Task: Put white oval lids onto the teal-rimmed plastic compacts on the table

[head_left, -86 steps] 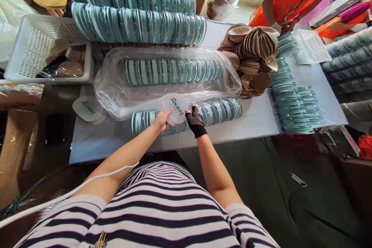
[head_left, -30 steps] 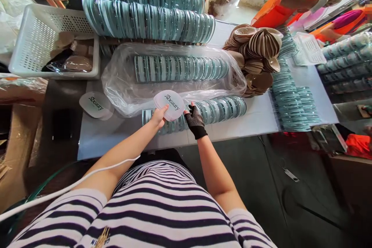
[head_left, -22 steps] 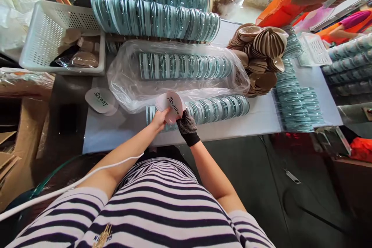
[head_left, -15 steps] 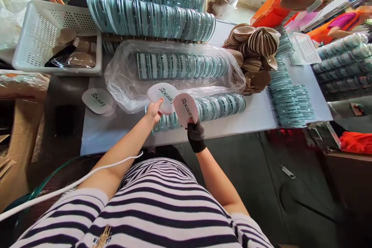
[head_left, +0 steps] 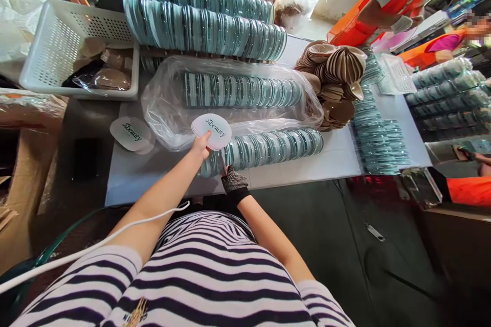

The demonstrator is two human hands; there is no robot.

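Note:
My left hand (head_left: 201, 146) is closed on a small stack of white oval cards (head_left: 212, 131) printed "Sbeauty", held up over the table's front edge. My right hand (head_left: 233, 182), in a black mesh glove, sits low at the near end of a row of round teal cases (head_left: 276, 143). Its fingers pinch one card (head_left: 223, 164), seen edge-on, against the cases. The fingertips are mostly hidden behind the glove.
A clear plastic bag (head_left: 164, 112) holds another row of teal cases. Long rows of cases (head_left: 203, 25) are stacked behind it. More "Sbeauty" cards (head_left: 132, 134), a white basket (head_left: 57, 46), beige pads (head_left: 333, 76) and a person in orange (head_left: 383, 5) surround the table.
My right hand drew one card off the stack, swung it right, then brought it down to the near row of cases. My left hand kept holding the stack and shifted slightly left.

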